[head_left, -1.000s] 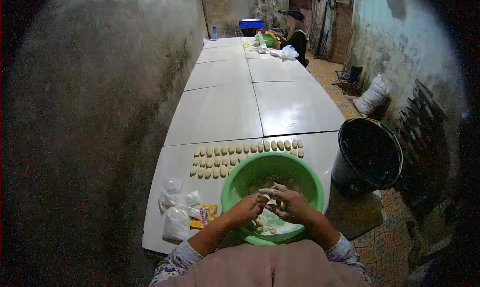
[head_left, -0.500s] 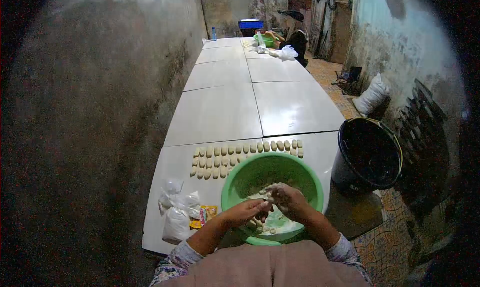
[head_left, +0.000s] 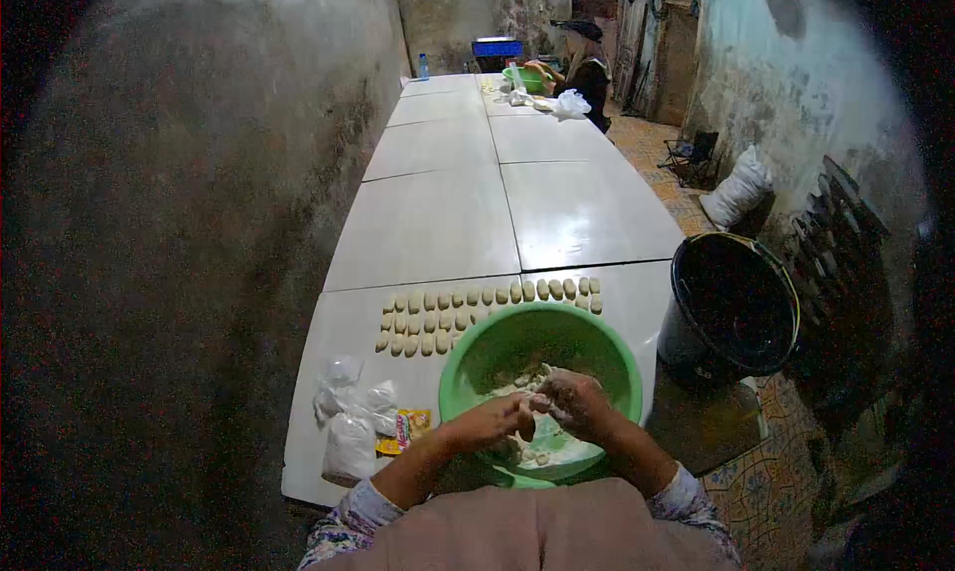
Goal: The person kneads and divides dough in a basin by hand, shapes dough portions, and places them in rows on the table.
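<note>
My left hand (head_left: 489,422) and my right hand (head_left: 580,405) meet above a green plastic bowl (head_left: 455,374). Their fingertips are pinched together around a small pale bit of dough, mostly hidden by the fingers. White powder coats the right fingers. Inside the bowl lie loose powder and crumbly dough (head_left: 537,459), partly covered by my hands. Just beyond the rim, shaped oblong dough pieces (head_left: 430,324) are lined up in rows on the white table (head_left: 428,228).
Left of the bowl are clear plastic bags of white powder (head_left: 350,442) and a yellow packet (head_left: 405,430). A black bucket (head_left: 686,337) stands at the right table edge. At the far end, a person (head_left: 594,79) works at another green bowl (head_left: 527,80). A white sack (head_left: 738,188) leans by the wall.
My hands have drawn closer together, and the right fingers have curled inward and down toward the left fingertips. The bowl and the dough rows stay in place.
</note>
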Demonstrator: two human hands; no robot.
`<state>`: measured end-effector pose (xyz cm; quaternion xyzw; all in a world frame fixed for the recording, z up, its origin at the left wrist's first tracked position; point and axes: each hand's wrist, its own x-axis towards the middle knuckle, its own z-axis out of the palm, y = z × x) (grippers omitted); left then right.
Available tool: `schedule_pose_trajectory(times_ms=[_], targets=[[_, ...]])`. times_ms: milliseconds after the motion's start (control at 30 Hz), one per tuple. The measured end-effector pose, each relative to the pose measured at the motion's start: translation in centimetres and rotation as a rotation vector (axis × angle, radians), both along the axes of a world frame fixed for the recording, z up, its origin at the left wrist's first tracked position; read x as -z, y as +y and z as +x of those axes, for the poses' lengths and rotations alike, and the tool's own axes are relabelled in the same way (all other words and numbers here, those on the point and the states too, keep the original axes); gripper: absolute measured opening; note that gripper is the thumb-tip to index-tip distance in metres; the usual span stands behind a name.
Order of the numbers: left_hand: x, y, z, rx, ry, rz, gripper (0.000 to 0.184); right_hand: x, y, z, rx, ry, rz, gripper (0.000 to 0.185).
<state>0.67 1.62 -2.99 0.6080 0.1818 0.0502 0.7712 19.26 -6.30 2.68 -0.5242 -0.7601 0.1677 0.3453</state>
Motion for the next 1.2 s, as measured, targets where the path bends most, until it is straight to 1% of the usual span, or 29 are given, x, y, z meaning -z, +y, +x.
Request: schedule_pose_trajectory(times_ms=[100, 167, 200, 233, 267, 300, 333, 367, 400, 433, 500, 533, 567, 633, 667, 767, 800, 833, 867, 900, 933, 967, 1000, 1033, 1067, 1100, 1133, 1167, 1200], targets=[[-1.4, -1.3, -0.2, -0.073, -0.096, 0.339, 0.022, -0.2, 0.0, -0.1, -0.003, -0.019, -0.135, 0.018], [-1.8, -1.2, -0.3, -0.053, -0.089, 0.322, 0.020, -1.4, -0.2, -0.9, 0.026, 0.021, -0.160, 0.018], [-2.0, -1.1, -0.4, -0.032, -0.035, 0.370, 0.018, -1.5, -0.1, -1.2, 0.013, 0.153, -0.196, 0.019], [-2.2, -1.0, -0.4, -0.010, 0.020, 0.418, 0.025, -1.6, 0.0, -1.3, 0.001, 0.286, -0.231, 0.020], [-2.6, -1.2, -0.5, -0.025, 0.051, 0.439, 0.027, 0.8, 0.6, -0.5, -0.070, 0.252, -0.139, 0.024], [-2.2, -1.1, -0.5, -0.024, 0.050, 0.440, 0.027, 0.4, 0.5, -0.5, -0.069, 0.252, -0.139, 0.024], [-1.5, -1.0, -0.4, -0.058, 0.006, 0.409, 0.023, -0.4, 0.3, -0.5, -0.106, 0.192, -0.144, 0.025], [-1.1, -0.9, -0.4, -0.092, -0.037, 0.378, 0.029, -1.1, 0.1, -0.5, -0.143, 0.132, -0.150, 0.026], [-2.5, -1.1, -0.4, -0.059, -0.002, 0.301, 0.034, -1.4, 0.0, -0.5, -0.106, 0.014, -0.221, 0.025], [-2.5, -1.1, -0.4, -0.059, -0.002, 0.300, 0.034, -1.0, 0.0, -0.3, -0.106, 0.014, -0.222, 0.025], [-2.5, -1.0, -0.3, -0.065, -0.004, 0.452, 0.040, 0.1, 0.3, 0.2, -0.121, 0.016, -0.066, 0.024], [-3.6, -1.3, -0.4, -0.069, 0.012, 0.479, 0.046, 0.4, 0.4, 0.3, -0.128, 0.024, -0.071, 0.024], [-3.0, -1.1, -0.4, -0.067, 0.012, 0.478, 0.046, 0.4, 0.3, 0.3, -0.127, 0.024, -0.072, 0.024], [-2.8, -0.9, -0.2, 0.018, -0.038, 0.107, 0.047, 0.0, 0.1, 0.2, -0.084, -0.010, -0.078, 0.025], [-2.9, -1.0, -0.3, -0.025, 0.071, 0.106, 0.048, 0.1, 0.1, 0.2, -0.083, -0.010, -0.078, 0.025], [-2.1, -1.1, -0.8, -0.098, 0.051, 0.144, 0.052, -0.2, 0.2, -0.4, -0.076, -0.032, -0.037, 0.028], [-1.6, -0.7, -0.7, -0.087, 0.044, 0.156, 0.056, -1.0, 0.0, -0.8, -0.050, 0.050, -0.070, 0.028], [-1.6, -0.7, -0.7, -0.087, 0.044, 0.156, 0.056, -1.9, -0.3, -1.0, -0.025, 0.132, -0.103, 0.029], [-1.7, -0.7, -0.7, -0.093, 0.040, 0.161, 0.057, -2.6, -0.5, -1.1, -0.029, 0.166, -0.186, 0.029], [-1.9, -0.7, -0.7, -0.098, 0.036, 0.166, 0.058, -3.0, -0.5, -1.2, -0.029, 0.166, -0.186, 0.029], [-2.5, -0.9, -0.9, -0.104, 0.008, 0.223, 0.064, -3.4, -0.5, -1.3, -0.069, 0.098, -0.161, 0.030], [-2.7, -0.9, -0.9, -0.103, 0.008, 0.223, 0.064, -3.5, -0.4, -1.4, -0.109, 0.031, -0.136, 0.031], [-2.7, -1.0, -0.9, -0.093, 0.043, 0.154, 0.063, -1.9, 0.0, -1.0, -0.104, -0.023, -0.018, 0.029], [-2.7, -1.0, -0.9, -0.081, 0.077, 0.086, 0.067, -1.1, 0.2, -0.7, -0.103, -0.023, -0.019, 0.029], [1.4, 0.6, -0.7, 0.009, 0.104, -0.001, 0.074, -0.5, 0.3, -0.5, -0.096, -0.035, 0.039, 0.028], [0.8, 0.3, -0.7, 0.010, 0.103, -0.002, 0.074, -0.3, 0.3, -0.4, -0.090, -0.048, 0.098, 0.027], [-0.4, -0.2, -0.6, -0.037, 0.115, 0.100, 0.077, -1.3, -0.1, -0.5, -0.062, -0.050, -0.103, 0.023], [-1.3, -0.5, -0.5, -0.085, 0.127, 0.201, 0.080, -1.7, -0.2, -0.5, -0.063, -0.052, -0.103, 0.023], [-1.7, -0.5, -0.5, -0.086, 0.126, 0.201, 0.080, -2.0, -0.2, -0.6, -0.056, -0.038, -0.150, 0.023]])
